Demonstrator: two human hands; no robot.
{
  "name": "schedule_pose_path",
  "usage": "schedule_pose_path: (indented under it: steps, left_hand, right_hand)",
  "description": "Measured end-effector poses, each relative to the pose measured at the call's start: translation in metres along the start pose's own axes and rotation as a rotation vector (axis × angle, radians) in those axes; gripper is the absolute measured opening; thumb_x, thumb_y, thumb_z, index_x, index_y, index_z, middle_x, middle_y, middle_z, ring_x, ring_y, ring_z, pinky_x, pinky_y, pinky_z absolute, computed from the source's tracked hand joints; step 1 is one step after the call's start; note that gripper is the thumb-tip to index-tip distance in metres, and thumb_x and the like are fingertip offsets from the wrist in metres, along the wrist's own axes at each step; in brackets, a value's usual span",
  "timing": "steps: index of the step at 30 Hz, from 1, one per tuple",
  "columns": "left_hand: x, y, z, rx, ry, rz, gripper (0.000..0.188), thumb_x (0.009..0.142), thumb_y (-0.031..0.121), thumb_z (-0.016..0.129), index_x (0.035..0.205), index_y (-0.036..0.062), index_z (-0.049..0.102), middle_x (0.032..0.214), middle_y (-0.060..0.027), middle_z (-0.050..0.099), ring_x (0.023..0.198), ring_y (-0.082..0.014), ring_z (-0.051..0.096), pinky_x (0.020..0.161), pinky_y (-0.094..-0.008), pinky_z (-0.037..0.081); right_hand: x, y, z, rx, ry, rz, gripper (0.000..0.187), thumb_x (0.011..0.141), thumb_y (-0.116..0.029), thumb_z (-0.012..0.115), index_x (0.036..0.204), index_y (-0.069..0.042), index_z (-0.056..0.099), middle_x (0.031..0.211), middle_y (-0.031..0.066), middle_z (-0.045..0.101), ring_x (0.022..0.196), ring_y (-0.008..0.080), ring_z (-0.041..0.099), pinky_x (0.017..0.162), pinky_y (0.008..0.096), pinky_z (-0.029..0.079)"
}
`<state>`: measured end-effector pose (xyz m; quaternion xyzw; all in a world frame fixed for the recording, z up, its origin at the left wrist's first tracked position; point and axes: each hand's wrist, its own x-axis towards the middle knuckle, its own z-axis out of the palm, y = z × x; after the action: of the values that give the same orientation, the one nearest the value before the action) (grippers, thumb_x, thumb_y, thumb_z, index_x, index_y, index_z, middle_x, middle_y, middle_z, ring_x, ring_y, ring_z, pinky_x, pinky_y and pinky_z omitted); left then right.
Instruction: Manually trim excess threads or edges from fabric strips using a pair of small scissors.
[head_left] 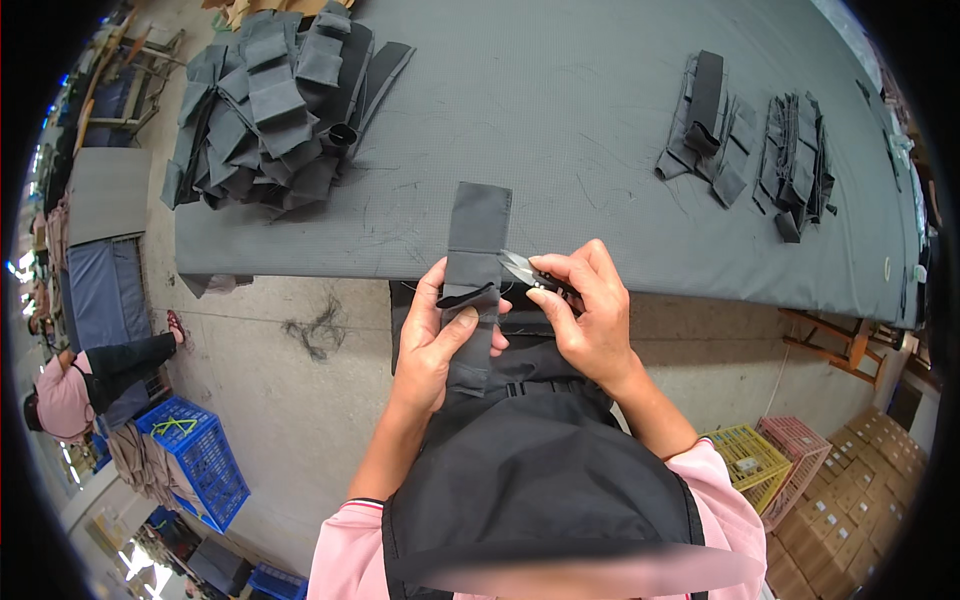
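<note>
My left hand [436, 345] grips a dark grey sewn fabric strip [478, 222] with folded flaps, thumb on its front and fingers behind. The strip's upper end reaches over the table's near edge; its lower end hangs in front of my black apron [540, 460]. In my right hand [592, 310] is a pair of small thread snips [522, 268] with black handles. Their silvery blades point left and meet the strip's right edge just above the flap. Whether the blades touch a thread is too small to tell.
A large heap of similar grey pieces [265, 110] lies on the dark covered table [540, 120] at far left. Two smaller stacks, one here [705, 120], lie at right. A blue crate [205, 460] stands on the floor at left, near another person [75, 395]; cartons [840, 510] are at lower right.
</note>
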<state>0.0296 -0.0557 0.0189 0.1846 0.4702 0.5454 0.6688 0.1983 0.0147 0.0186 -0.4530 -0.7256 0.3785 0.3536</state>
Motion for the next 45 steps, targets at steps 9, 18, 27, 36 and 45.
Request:
schedule_pose_path:
  steps: [9, 18, 27, 36, 45]
  left_hand:
    - [0.000, 0.002, 0.001, -0.056, -0.035, -0.038, 0.055, 0.092, 0.011, 0.052, 0.141, 0.0060, 0.028, 0.105, -0.0199, 0.061, 0.074, -0.0212, 0.064, 0.067, -0.0331, 0.054]
    - [0.017, 0.008, -0.001, -0.115, 0.042, -0.093, 0.032, 0.097, 0.020, 0.048, 0.123, 0.0032, 0.038, 0.105, -0.0176, 0.061, 0.075, -0.0224, 0.065, 0.066, -0.0338, 0.055]
    - [0.014, 0.012, -0.007, -0.177, 0.122, -0.078, 0.030, 0.097, 0.022, 0.048, 0.120, 0.0046, 0.039, 0.100, -0.0122, 0.059, 0.077, -0.0233, 0.065, 0.065, -0.0346, 0.056]
    - [0.029, 0.012, -0.010, -0.266, 0.155, -0.040, 0.035, 0.099, 0.024, 0.044, 0.129, 0.0121, 0.032, 0.110, -0.0147, 0.057, 0.090, -0.0256, 0.062, 0.075, -0.0400, 0.055]
    - [0.040, 0.016, -0.023, -0.364, 0.230, -0.039, 0.026, 0.099, 0.026, 0.046, 0.118, 0.0095, 0.039, 0.111, -0.0155, 0.057, 0.091, -0.0261, 0.061, 0.075, -0.0451, 0.055]
  right_hand:
    - [-0.002, 0.012, 0.009, -0.278, 0.092, -0.306, 0.028, 0.071, 0.004, 0.070, 0.098, -0.001, 0.065, 0.077, 0.0086, 0.050, 0.057, 0.0184, 0.050, 0.060, 0.0283, 0.046]
    - [0.003, 0.018, 0.015, 0.513, -0.097, 0.366, 0.034, 0.078, -0.002, 0.069, 0.109, -0.001, 0.057, 0.087, 0.0019, 0.046, 0.074, 0.0078, 0.047, 0.069, 0.0207, 0.041]
    - [0.007, 0.014, -0.004, 0.945, -0.528, 0.064, 0.015, 0.071, 0.005, 0.068, 0.066, -0.001, 0.055, 0.071, 0.0024, 0.050, 0.063, 0.0114, 0.047, 0.053, 0.0266, 0.035]
    - [-0.015, -0.002, -0.002, 0.181, -0.184, 0.128, 0.033, 0.076, -0.008, 0.073, 0.104, -0.001, 0.056, 0.080, 0.0035, 0.056, 0.069, 0.0108, 0.052, 0.065, 0.0242, 0.045]
    - [-0.033, -0.005, 0.002, 0.038, -0.206, -0.016, 0.033, 0.066, -0.004, 0.076, 0.095, -0.003, 0.061, 0.082, 0.0092, 0.056, 0.066, 0.0221, 0.057, 0.061, 0.0294, 0.049]
